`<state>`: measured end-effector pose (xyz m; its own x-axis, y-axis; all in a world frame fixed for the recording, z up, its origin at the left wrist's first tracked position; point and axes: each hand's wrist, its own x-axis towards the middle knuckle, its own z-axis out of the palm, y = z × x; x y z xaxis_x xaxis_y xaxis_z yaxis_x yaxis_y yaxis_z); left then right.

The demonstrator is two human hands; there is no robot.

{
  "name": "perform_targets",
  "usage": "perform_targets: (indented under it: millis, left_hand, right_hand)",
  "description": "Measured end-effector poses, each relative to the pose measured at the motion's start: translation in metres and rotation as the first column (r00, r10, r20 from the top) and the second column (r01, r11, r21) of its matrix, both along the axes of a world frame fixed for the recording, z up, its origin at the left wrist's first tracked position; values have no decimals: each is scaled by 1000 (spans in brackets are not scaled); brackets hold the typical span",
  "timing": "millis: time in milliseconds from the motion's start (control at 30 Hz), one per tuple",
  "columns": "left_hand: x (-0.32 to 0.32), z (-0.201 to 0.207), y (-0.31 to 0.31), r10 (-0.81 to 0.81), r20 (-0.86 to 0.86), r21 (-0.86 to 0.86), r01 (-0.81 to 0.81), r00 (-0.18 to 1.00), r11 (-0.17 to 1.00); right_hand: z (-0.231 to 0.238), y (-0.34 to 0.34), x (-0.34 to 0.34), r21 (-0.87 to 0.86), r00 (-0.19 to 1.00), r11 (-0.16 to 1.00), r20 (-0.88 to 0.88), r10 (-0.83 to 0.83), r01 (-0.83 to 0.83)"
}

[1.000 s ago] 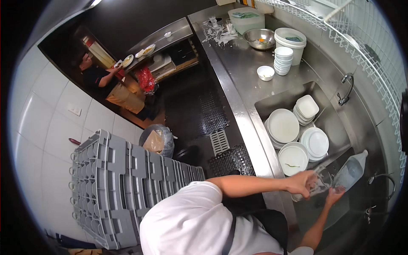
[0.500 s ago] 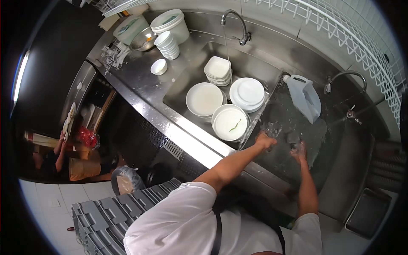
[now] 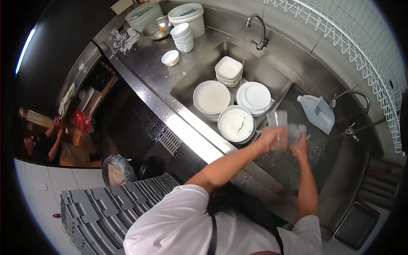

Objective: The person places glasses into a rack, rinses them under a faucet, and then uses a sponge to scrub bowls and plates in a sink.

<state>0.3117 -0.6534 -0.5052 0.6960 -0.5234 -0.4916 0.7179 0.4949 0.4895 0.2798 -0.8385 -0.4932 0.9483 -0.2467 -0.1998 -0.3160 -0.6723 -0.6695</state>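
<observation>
Over the water of the right basin (image 3: 272,163), my left hand (image 3: 272,139) is closed on a clear, see-through object shaped like a tumbler (image 3: 279,121), smeared by motion. Close beside it, my right hand (image 3: 299,147) is closed around a whitish, translucent clump (image 3: 297,131) whose kind I cannot make out. A white plastic jug (image 3: 318,112) lies on its side in the water beyond my hands. To their left, the other basin holds stacks of round white plates (image 3: 254,97), white bowls (image 3: 233,123) with a green strip in the top one, and square white dishes (image 3: 229,68).
Water runs from the left tap (image 3: 257,29); a second tap (image 3: 352,92) stands at the right. Stacked white cups (image 3: 182,37), a metal bowl (image 3: 157,29) and lidded tubs (image 3: 187,19) stand far left. A wire rack (image 3: 335,32) hangs above. Grey crates (image 3: 123,208) stand behind left; another person (image 3: 51,146) works beyond.
Both hands have risen from the water with what they hold and come closer together. The clear object now stands out above the surface. My view has shifted slightly.
</observation>
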Motion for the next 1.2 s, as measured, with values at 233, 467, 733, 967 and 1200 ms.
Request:
perform_targets:
  millis: [233,467,733,967,1200]
  left_hand:
    - [106,83,78,328,-168,-283,-364,930,888]
    - [53,96,61,148,-45,37,-146,988,989]
    - [-28,21,-11,-227,3,254,218,974,942]
    - [-36,-38,-48,-75,-85,558,110,994,823]
    - [-47,-132,-65,-210,-323,381,330,923,864]
  right_hand:
    - [130,77,107,-567,923,764,18,384,-307]
    - [144,69,104,-474,933,865,210,293,-165]
    - [-32,-50,-7,480,983,860,-33,-181,175]
    - [-118,-94,-79,60,1000,998,-24,-1,2]
    - [-170,-129,-102,432,939,884,-344,-21,178]
